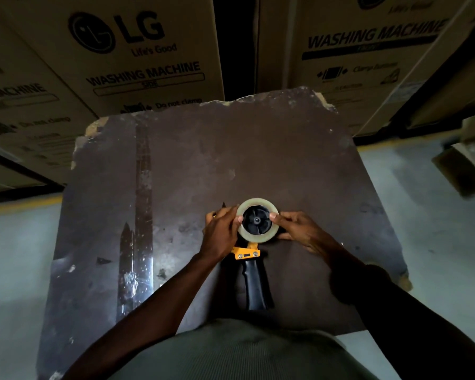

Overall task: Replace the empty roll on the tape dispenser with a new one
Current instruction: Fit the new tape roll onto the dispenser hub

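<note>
Two hands meet at the tape roll [258, 237], which sits on the black hub [257, 220] of the tape dispenser [246, 253]. Your left hand [221, 234] curls against the roll's left side, thumb on its face; your right hand [299, 231] pinches the right rim between thumb and fingers. Roll is clear, pale, seated around the hub. Dispenser lies flat on the worn brown board [258, 149], near its front edge, black handle [254, 286] pointing toward you from the roll. Beyond the board's far edge stand cardboard boxes [137, 50] printed "LG Washing Machine".
</note>
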Demonstrator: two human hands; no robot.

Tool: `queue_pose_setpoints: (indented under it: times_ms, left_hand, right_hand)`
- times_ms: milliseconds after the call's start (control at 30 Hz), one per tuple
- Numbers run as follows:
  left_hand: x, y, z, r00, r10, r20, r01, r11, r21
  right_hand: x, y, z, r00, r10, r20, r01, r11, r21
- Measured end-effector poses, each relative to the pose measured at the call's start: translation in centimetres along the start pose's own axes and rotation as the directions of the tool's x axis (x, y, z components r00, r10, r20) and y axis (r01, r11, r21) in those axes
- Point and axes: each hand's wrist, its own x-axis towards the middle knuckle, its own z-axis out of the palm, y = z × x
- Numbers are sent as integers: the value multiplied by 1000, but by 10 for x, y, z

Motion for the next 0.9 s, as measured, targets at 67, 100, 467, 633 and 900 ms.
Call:
queue_pose_setpoints:
  times_ms: [67, 100, 467, 633, 900]
  left_hand:
    - [-1, 3, -3, 1000, -3, 28, 3, 1000, 5]
    - [1, 4, -6, 999, -2, 40, 2, 1000, -1]
    - [14, 2, -40, 963, 140, 229, -103, 980, -169]
    - [17, 4, -41, 956, 151, 252, -128, 986, -106]
    - [17, 10, -42, 960, 97, 263, -106, 994, 20]
  right_hand:
    - [-3, -5, -1, 1000, 2, -13, -3, 999, -35]
    - [-2, -8, -1, 1000, 9, -25, -10, 999, -52]
    - [2, -16, 5, 993, 58, -102, -56, 998, 15]
    - [0, -11, 9, 988, 74, -139, -67, 996, 51]
    - [-8, 3, 17, 985, 98, -141, -72, 982, 177]
